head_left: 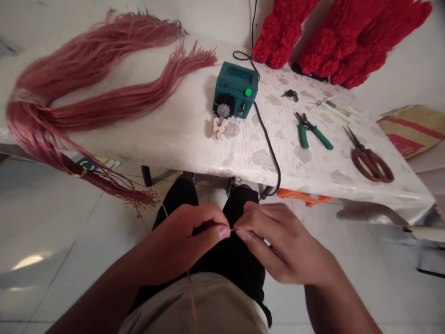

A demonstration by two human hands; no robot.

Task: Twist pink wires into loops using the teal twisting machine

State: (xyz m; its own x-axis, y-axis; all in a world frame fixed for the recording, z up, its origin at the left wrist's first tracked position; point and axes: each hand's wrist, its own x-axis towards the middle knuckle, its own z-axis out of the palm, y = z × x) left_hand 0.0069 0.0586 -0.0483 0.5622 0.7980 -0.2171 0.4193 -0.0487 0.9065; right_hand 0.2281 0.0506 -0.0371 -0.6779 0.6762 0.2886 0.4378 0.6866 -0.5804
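My left hand (198,236) and my right hand (278,236) meet fingertip to fingertip above my lap. Both are closed in a pinch on a thin pink cord (232,229), of which a short bit shows between them. A pink strand (191,297) hangs below my left hand, and another piece rises beside its wrist. At the left, a long bundle of pink cords (114,109) lies over the table, its knotted-looking ends (144,198) hanging past the front edge. A green motor box (236,88) with a pink clip (219,128) on its shaft stands beyond my hands.
On the white table (167,144) lie green-handled pliers (309,132), brown-handled scissors (370,160), a small dark clip-like piece (290,95) and a labelled packet (335,111). Red flower-like bunches (333,41) stand at the back. A black cable (269,144) drops over the front edge.
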